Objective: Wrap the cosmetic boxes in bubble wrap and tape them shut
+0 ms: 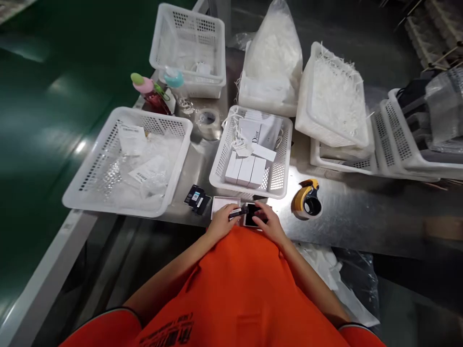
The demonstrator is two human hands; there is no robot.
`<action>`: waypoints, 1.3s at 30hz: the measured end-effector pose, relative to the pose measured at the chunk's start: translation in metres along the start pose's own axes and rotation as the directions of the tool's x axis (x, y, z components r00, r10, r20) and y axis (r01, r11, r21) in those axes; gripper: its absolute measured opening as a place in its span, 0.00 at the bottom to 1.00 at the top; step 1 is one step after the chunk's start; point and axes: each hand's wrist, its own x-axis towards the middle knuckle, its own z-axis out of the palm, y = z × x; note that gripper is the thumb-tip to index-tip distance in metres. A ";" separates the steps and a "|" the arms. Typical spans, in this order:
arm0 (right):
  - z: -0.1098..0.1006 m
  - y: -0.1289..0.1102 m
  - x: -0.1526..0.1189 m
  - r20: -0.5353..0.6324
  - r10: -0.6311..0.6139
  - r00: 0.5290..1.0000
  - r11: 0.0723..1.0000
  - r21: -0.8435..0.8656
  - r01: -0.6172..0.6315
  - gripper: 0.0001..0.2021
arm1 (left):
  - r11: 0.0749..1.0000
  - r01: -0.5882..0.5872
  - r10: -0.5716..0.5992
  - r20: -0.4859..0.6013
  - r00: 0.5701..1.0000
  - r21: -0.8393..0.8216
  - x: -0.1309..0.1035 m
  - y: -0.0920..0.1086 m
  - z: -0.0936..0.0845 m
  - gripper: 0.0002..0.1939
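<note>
My left hand point(223, 222) is closed around a small black box point(238, 212) with a pale label. My right hand point(268, 222) has its fingers apart over an open box with a black inside point(250, 215), at the table's front edge. A white box part point(224, 201) lies just behind my left hand. To its left are small black boxes point(197, 199), one bearing a white and blue label. The basket behind my hands point(213, 181) holds white boxes point(246, 170) and white bags printed "Dior" point(258, 130).
A basket of clear plastic packets point(164, 212) stands left, with bottles point(152, 94) and clear tape point(209, 120) behind it. A yellow and black tape dispenser point(306, 200) sits right. More baskets point(188, 86) line the back; a stack point(401, 140) stands far right.
</note>
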 end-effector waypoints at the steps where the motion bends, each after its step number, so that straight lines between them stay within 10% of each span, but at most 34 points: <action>1: 0.000 -0.004 -0.001 0.014 0.002 1.000 0.999 0.044 -0.003 0.27 | 0.999 -0.029 0.030 0.039 0.999 -0.027 0.001 0.005 0.003 0.13; 20: -0.026 0.005 -0.035 -0.126 0.059 0.990 0.990 0.134 -0.042 0.13 | 0.798 0.217 -0.118 0.208 0.971 -0.561 0.003 0.008 0.031 0.16; 29: -0.050 0.049 -0.032 -0.143 -0.027 0.989 0.961 -0.276 -0.014 0.10 | 0.964 0.212 -0.196 0.113 0.974 -0.159 0.025 -0.002 0.041 0.23; 39: -0.012 0.054 -0.016 -0.010 -0.004 1.000 0.873 -0.487 -0.002 0.12 | 0.975 0.071 -0.122 0.246 0.961 0.209 0.039 0.007 0.056 0.35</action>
